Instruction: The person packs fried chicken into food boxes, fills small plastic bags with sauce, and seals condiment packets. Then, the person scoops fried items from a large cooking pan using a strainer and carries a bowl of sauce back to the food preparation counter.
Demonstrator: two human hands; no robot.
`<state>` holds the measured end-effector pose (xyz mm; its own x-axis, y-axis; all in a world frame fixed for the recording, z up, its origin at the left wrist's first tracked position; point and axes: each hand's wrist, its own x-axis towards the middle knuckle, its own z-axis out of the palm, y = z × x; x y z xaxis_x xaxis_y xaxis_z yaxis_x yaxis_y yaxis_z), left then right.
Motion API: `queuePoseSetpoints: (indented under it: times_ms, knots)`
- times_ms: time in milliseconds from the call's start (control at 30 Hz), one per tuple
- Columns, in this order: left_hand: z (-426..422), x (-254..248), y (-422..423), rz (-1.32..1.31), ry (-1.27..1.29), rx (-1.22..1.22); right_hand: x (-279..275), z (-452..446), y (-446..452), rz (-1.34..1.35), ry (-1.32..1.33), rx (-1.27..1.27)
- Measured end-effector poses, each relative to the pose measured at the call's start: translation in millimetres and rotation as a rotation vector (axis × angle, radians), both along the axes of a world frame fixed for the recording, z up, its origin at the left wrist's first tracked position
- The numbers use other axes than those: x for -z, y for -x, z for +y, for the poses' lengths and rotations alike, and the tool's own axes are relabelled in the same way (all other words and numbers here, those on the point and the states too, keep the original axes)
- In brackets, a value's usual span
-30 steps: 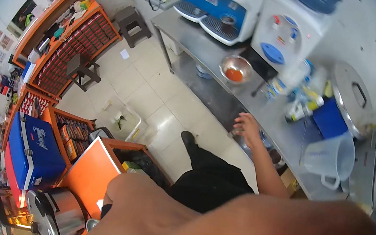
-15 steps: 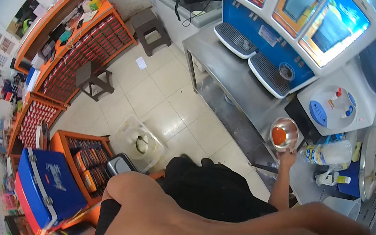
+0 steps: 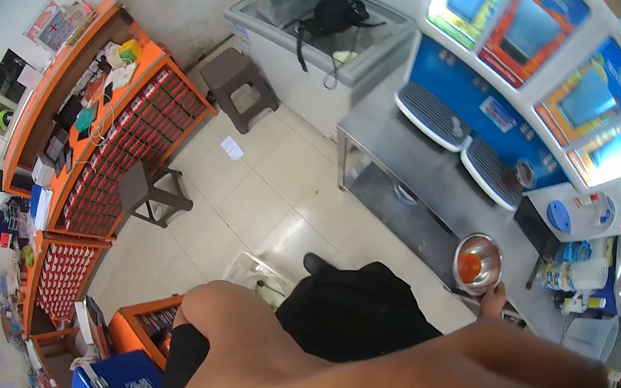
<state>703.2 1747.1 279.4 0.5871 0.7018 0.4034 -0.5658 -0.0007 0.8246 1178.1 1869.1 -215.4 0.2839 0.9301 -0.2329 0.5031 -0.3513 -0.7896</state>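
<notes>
On the right side of the head view, my right hand (image 3: pixel 494 301) grips the rim of a shiny metal bowl (image 3: pixel 490 259). Inside the bowl lies something smooth and orange-red (image 3: pixel 469 266), pooled or resting toward one side; I cannot make out what it is. The bowl is held tilted near the front edge of a steel table (image 3: pixel 442 186). My fingers wrap the lower edge of the bowl and are partly hidden by it. My left hand is out of view.
A drink dispenser (image 3: pixel 494 113) with drip trays stands on the steel table. Beside it are a white water dispenser (image 3: pixel 580 212) and plastic cups (image 3: pixel 586 274). Brown stools (image 3: pixel 240 85), an orange counter (image 3: pixel 104 137), a blue cooler box (image 3: pixel 123 380) and a freezer (image 3: pixel 290 69) stand around the tiled floor.
The view has turned and shifted, so the dispenser and freezer show farther right. My right hand still holds the bowl, which appears a little lower and farther right.
</notes>
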Motion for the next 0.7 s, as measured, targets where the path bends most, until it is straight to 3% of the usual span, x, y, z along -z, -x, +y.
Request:
queuePoseSetpoints:
  times_ms: [67, 133, 200, 233, 333, 367, 500, 533, 600, 633, 667, 700]
  knots:
    - [-2.8, -0.7, 40.3, 0.006, -0.015, -0.025, -16.6, -3.7, 92.7, 0.050, -0.069, -0.015]
    - [-8.3, -0.2, 78.1, 0.006, -0.022, -0.078, -48.5, -2.4, 175.5, 0.034, -0.134, -0.195]
    - [-12.4, 1.2, 114.7, 0.012, -0.027, -0.151, -11.0, 22.5, 228.8, 0.205, 0.002, -0.252]
    - [-15.4, 2.1, 133.3, 0.025, -0.033, -0.191, -48.0, 24.3, 290.6, 0.212, -0.005, -0.293]
    - [-29.2, 5.3, 190.3, 0.073, -0.036, -0.310, -68.9, 40.8, 407.9, 0.353, -0.011, -0.467]
    - [-33.3, 6.8, 209.7, 0.083, -0.034, -0.352, -18.0, 67.9, 415.8, 0.221, -0.067, -0.617]
    - [-53.6, 14.5, 289.6, 0.186, -0.011, -0.513, -22.7, 93.4, 557.1, 0.318, -0.130, -0.810]
    - [-56.1, 16.4, 312.6, 0.208, 0.001, -0.554, -50.8, 88.3, 597.0, 0.324, -0.007, -0.840]
    - [-63.6, 19.0, 359.9, 0.258, 0.032, -0.651, -13.4, 114.5, 660.0, 0.334, 0.118, -0.935]
    - [-65.9, 18.8, 381.9, 0.223, 0.035, -0.733, 31.2, 137.2, 687.1, 0.352, -0.008, -1.069]
    - [-67.9, 19.8, 405.7, 0.177, 0.031, -0.835, 33.7, 141.9, 730.4, 0.372, -0.133, -1.206]
    - [-74.7, 16.7, 434.9, -0.339, -0.255, -0.895, 35.8, 145.5, 773.4, 0.391, -0.123, -1.282]
